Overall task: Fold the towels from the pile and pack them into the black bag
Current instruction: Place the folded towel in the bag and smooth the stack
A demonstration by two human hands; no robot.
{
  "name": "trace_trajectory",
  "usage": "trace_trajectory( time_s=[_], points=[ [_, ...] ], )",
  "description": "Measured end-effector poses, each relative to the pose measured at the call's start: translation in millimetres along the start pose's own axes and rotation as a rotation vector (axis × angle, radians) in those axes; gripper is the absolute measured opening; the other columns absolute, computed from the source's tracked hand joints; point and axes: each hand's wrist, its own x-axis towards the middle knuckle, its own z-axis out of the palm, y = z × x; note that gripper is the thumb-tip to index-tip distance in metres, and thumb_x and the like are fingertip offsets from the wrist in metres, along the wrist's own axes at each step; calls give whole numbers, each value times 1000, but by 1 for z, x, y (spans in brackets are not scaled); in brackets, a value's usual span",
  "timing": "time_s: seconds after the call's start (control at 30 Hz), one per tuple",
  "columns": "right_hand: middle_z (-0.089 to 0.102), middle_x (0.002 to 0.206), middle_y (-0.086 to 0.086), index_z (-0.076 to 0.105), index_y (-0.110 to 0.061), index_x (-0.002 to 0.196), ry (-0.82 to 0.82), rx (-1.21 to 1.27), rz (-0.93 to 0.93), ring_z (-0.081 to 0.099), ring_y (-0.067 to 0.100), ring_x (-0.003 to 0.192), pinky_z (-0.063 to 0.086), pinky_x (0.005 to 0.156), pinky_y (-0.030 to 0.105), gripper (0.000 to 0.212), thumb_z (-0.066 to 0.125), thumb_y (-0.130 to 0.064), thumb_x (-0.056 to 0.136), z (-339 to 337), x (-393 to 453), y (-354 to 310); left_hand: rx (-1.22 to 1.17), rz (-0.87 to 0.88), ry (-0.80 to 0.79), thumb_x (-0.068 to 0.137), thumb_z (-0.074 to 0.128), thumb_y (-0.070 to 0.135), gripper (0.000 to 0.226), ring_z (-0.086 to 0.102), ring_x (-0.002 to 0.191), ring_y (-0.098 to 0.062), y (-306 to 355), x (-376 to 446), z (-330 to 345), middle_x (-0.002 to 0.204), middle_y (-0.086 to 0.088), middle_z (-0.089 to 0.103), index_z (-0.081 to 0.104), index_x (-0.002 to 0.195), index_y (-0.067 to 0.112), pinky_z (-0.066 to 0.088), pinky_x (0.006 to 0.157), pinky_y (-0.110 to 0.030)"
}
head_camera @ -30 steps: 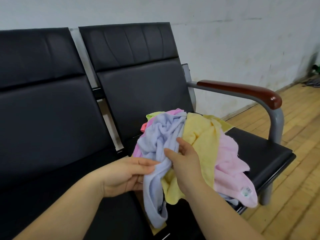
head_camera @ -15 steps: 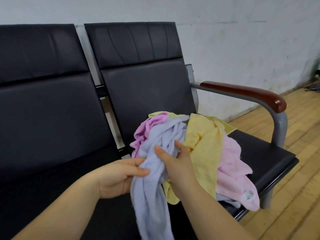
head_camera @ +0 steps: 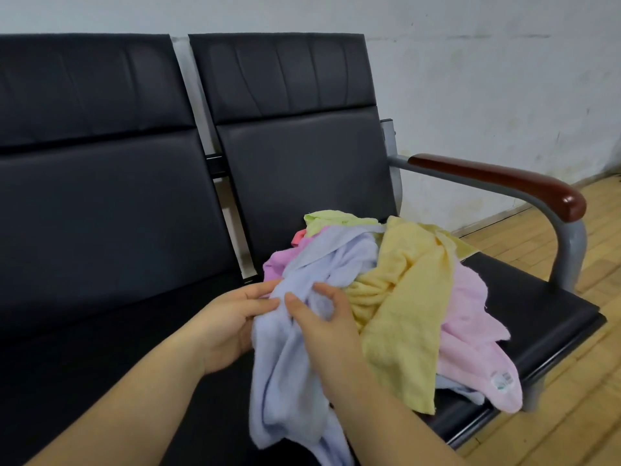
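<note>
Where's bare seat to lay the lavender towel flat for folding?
The black padded seat on the left is bare beside the left hand. A bare strip of the right-hand seat shows between the pale pink towel and the wood-capped armrest. The rest is crowded by the pile.

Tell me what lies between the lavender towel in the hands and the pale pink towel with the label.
In the head view, a yellow towel lies draped between the lavender towel and the pale pink towel, overlapping the pink one's left edge.
</note>
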Motion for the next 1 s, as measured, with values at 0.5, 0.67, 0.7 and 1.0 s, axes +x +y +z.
trace_trajectory(
  time_s=[0.5, 0.67, 0.7, 1.0],
  points=[
    [55, 117, -17, 57, -40, 117, -510, -246, -144, 52, -8, 96, 41, 86, 5, 36, 68, -25, 86, 51, -38, 6, -101, 8, 132, 88, 53, 10, 37, 62, 112, -33, -19, -46, -92, 123, -19, 63, 63, 123, 11, 46, 97, -44],
    [40, 135, -7, 45, -29, 135, -382, -461, -152, 53, 7, 106, 43, 84, 13, 54, 67, -31, 86, 64, -33, 21, -34, -86, 229, 83, 62, 15, 38, 62, 112, -31, -54, -90, -134, 120, -15, 66, 66, 120, 9, 43, 101, -44],
    [39, 138, -6, 44, -28, 137, -398, -557, -152, 52, 10, 112, 41, 87, 16, 56, 66, -32, 86, 67, -33, 25, -6, -99, 253, 79, 68, 16, 42, 63, 112, -30, -61, -102, -140, 120, -14, 66, 65, 120, 9, 43, 101, -43],
    [36, 146, -8, 49, -30, 137, -696, -1110, -157, 30, 20, 133, 30, 110, 33, 49, 46, -54, 94, 98, -42, 57, 668, -324, 243, 71, 73, 55, 22, 67, 92, -3, -103, -187, -178, 91, 16, 73, 74, 84, 38, 51, 88, -26]
  ],
)
